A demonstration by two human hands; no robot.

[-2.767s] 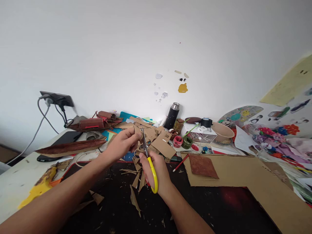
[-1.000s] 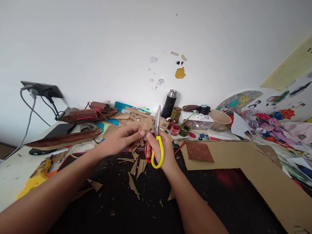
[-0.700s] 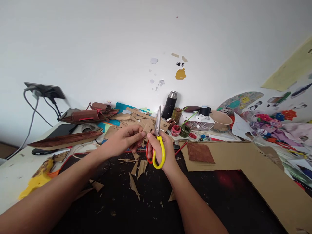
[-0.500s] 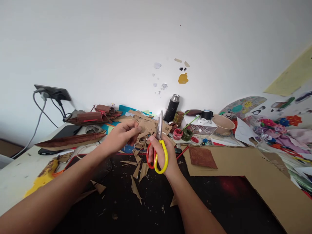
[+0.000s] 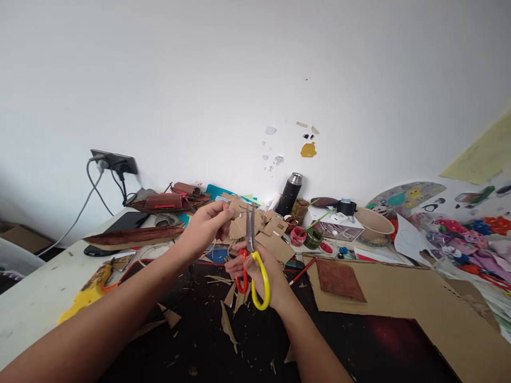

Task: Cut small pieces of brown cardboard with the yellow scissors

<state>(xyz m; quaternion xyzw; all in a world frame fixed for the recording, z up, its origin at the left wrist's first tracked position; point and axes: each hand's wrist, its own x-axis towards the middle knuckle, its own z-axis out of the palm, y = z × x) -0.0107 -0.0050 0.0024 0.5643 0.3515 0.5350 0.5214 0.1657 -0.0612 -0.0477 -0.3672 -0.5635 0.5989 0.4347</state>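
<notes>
My right hand (image 5: 268, 274) holds a pair of scissors (image 5: 250, 229) with one red and one yellow handle loop. The blades point up and stand slightly apart. To their left, my left hand (image 5: 213, 223) is closed in a pinch, its thumb and finger close to the blades. Brown cardboard shows right behind those fingertips, so I cannot make out what the pinch holds. A heap of cardboard scraps (image 5: 275, 246) lies just beyond both hands. Narrow cardboard offcuts (image 5: 228, 325) are scattered on the dark work surface (image 5: 207, 351) below them.
A black flask (image 5: 289, 196) stands by the wall, near a red paint jar (image 5: 298, 236) and a green one (image 5: 314, 239). On the right, a brown-painted square (image 5: 341, 280) rests on a large cardboard sheet (image 5: 383, 287). A yellow hot-glue gun (image 5: 85, 292) lies left.
The scissor blades have opened from closed, and my right hand's fingers have spread. The scissors are nearer to my left fingertips. The whole view has shifted, with things appearing lower.
</notes>
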